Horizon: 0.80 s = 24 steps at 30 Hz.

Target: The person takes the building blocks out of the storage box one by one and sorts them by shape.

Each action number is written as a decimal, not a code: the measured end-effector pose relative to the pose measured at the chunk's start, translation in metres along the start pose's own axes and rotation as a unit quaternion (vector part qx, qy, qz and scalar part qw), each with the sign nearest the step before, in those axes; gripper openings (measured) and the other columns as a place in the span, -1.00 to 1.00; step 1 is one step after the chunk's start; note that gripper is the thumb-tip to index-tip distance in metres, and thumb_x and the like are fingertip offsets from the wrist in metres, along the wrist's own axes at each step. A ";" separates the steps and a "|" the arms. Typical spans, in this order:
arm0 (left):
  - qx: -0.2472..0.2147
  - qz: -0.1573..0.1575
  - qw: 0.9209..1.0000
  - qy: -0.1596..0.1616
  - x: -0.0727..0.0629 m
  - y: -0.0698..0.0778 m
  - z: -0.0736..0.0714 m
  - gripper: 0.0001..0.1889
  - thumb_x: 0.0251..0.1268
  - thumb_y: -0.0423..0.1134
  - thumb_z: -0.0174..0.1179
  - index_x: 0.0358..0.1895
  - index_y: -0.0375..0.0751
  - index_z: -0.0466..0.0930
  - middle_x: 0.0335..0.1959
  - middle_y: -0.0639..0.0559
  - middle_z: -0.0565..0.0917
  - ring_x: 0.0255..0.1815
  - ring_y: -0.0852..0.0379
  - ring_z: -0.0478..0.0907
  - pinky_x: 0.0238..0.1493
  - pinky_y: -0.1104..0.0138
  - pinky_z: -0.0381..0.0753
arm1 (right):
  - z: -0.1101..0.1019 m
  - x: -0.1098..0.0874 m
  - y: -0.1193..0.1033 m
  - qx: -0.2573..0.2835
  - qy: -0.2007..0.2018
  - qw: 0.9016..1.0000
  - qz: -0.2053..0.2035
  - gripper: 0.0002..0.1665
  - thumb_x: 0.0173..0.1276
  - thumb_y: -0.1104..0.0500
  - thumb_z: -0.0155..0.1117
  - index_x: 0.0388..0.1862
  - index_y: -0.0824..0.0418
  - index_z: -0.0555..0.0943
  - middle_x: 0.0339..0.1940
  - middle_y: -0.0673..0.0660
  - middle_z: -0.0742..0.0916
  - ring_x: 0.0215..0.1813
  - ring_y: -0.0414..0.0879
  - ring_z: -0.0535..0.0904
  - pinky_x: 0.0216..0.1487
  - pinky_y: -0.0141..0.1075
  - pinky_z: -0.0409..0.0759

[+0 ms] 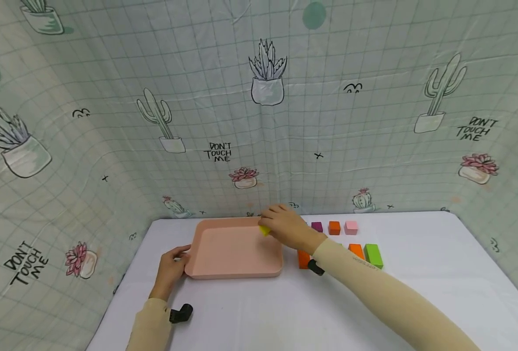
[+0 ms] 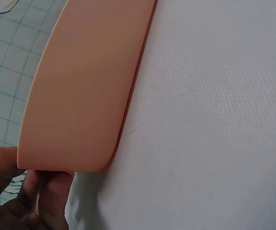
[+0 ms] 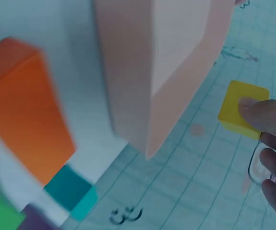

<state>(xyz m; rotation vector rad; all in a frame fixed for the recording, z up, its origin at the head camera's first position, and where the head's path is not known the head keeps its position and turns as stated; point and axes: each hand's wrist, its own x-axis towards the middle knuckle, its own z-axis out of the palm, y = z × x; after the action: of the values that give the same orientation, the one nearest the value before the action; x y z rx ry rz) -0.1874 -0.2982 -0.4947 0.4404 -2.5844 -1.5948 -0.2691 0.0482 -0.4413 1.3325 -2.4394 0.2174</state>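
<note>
A shallow pink tray lies on the white table. My left hand grips its left side. In the left wrist view, one digit of my left hand reaches the tray's rim and the others curl against the outer wall of the tray. Over the tray's far right part, my right hand pinches a small yellow block. The right wrist view shows the thumb of my right hand flat on one face of the yellow block, held above the tray.
Right of the tray stand a purple block, an orange-red block, a pink block, orange blocks and a green block. A teal block shows in the right wrist view. A patterned cloth hangs behind the table.
</note>
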 end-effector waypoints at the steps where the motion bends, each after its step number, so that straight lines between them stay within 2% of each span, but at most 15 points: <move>1: -0.001 0.000 1.000 0.000 0.000 -0.001 0.000 -0.64 0.51 -0.49 0.09 0.27 -0.58 0.57 -0.19 -0.25 0.60 -0.43 0.15 0.47 -0.53 0.40 0.53 | -0.001 -0.005 0.001 0.000 0.007 1.000 0.002 -0.62 0.22 0.19 0.64 0.01 0.14 0.75 -0.01 0.03 0.76 0.12 0.00 0.63 0.30 -0.11 0.59; 11: 0.000 -0.008 1.000 -0.001 0.002 -0.004 -0.001 -0.63 0.52 -0.48 0.08 0.29 -0.55 0.57 -0.17 -0.24 0.59 -0.39 0.15 0.47 -0.51 0.39 0.54 | -0.016 -0.057 0.020 0.021 0.044 0.997 0.063 -0.54 0.09 0.30 0.71 -0.01 0.17 0.76 -0.04 0.07 0.74 0.10 0.06 0.63 0.21 -0.03 0.63; 20: 0.003 -0.007 1.000 -0.003 0.001 -0.002 0.000 -0.63 0.52 -0.47 0.08 0.29 -0.56 0.57 -0.17 -0.24 0.59 -0.39 0.14 0.46 -0.50 0.39 0.54 | -0.028 -0.109 0.046 0.034 0.027 0.985 0.165 -0.54 0.13 0.31 0.69 0.04 0.20 0.76 0.00 0.11 0.76 0.12 0.11 0.62 0.20 0.05 0.63; 24: 0.004 -0.004 1.000 -0.005 0.001 -0.003 0.000 -0.62 0.53 -0.48 0.07 0.30 -0.56 0.56 -0.15 -0.26 0.60 -0.40 0.14 0.47 -0.51 0.39 0.53 | -0.034 -0.131 0.059 0.028 0.034 0.980 0.192 -0.52 0.10 0.34 0.69 0.03 0.24 0.77 -0.01 0.15 0.77 0.09 0.15 0.63 0.18 0.12 0.63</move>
<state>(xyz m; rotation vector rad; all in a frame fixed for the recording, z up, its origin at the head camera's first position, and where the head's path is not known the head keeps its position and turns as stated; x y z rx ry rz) -0.1881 -0.2992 -0.4972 0.4441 -2.6010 -1.5932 -0.2450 0.1933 -0.4567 0.8450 -2.6279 0.4244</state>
